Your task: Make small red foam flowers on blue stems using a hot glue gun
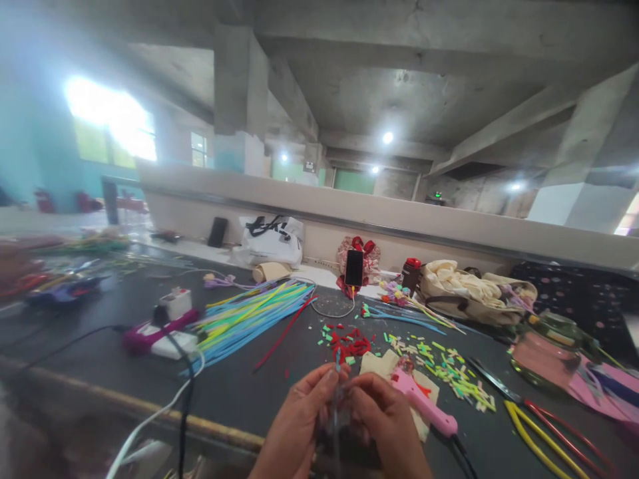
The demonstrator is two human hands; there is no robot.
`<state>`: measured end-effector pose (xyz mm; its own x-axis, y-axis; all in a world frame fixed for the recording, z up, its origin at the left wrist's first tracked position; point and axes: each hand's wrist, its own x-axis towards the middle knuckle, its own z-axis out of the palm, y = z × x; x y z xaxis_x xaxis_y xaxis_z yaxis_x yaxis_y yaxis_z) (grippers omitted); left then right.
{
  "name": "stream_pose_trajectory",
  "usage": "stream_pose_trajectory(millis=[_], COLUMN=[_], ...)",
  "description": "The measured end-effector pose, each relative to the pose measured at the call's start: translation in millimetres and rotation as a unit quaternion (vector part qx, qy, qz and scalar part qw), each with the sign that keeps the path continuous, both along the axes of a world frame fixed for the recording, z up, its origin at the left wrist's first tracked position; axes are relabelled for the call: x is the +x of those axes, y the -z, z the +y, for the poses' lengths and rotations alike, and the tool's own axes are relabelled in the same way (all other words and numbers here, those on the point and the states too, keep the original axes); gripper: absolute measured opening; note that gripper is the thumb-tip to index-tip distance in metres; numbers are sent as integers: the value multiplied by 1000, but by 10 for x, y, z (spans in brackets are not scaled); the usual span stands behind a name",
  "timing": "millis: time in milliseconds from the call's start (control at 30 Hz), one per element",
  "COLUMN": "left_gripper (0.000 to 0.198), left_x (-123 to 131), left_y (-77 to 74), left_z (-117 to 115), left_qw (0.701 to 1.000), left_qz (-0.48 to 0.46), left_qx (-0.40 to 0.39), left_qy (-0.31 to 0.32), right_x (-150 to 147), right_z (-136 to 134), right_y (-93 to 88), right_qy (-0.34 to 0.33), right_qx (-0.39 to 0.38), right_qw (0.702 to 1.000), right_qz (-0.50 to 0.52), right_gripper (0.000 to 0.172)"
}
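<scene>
My left hand (304,416) is closed in a pinch around a thin blue stem (338,359), which stands upright with its tip above the fingers. Close on its right, my right hand (382,416) has its fingers bent together beside the stem; whatever they may hold is blurred. Just beyond the hands lie small red pieces (355,344) and a few green ones. A pink glue gun (426,404) rests on a beige cloth (377,363) right of my right hand.
Long coloured stems (254,319) and a purple power strip (142,338) lie left. Cut yellow-green pieces (449,369), scissors (492,379), yellow-handled pliers (532,436) and a jar (544,349) are right. A phone (354,267) stands behind.
</scene>
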<state>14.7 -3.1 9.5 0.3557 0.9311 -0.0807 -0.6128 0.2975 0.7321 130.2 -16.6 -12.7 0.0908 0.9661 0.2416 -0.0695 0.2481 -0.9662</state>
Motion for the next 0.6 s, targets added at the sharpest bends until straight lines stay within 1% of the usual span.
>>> stream_pose_trajectory(millis=[67,133,233,300,367,500,600], left_gripper=[27,29,25,22,20,17,20], left_x=[11,11,-27,-74,-122,-159,-130], left_y=[27,60,76,52,10,-49,-20], left_z=[4,12,31,48,66,93,110], left_qw=[1000,999,1000,1000,999,997,996], left_qz=[-12,-8,-7,-15,-15,30,64], left_qx=[-11,-16,3,23,40,56,46], left_qy=[22,31,23,16,23,51,29], right_x=[-70,-110,-91,-48,-9,16,20], right_z=[14,28,28,8,-21,-60,-43], right_y=[-10,-22,-42,-62,-90,-127,-98], right_qy=[-37,-57,-46,-45,-44,-20,-16], right_qx=[25,40,38,36,37,30,36], right_qw=[998,996,993,990,988,987,979], right_qz=[-33,-55,-100,-130,-144,-158,-198], right_gripper=[26,26,25,25,26,24,23])
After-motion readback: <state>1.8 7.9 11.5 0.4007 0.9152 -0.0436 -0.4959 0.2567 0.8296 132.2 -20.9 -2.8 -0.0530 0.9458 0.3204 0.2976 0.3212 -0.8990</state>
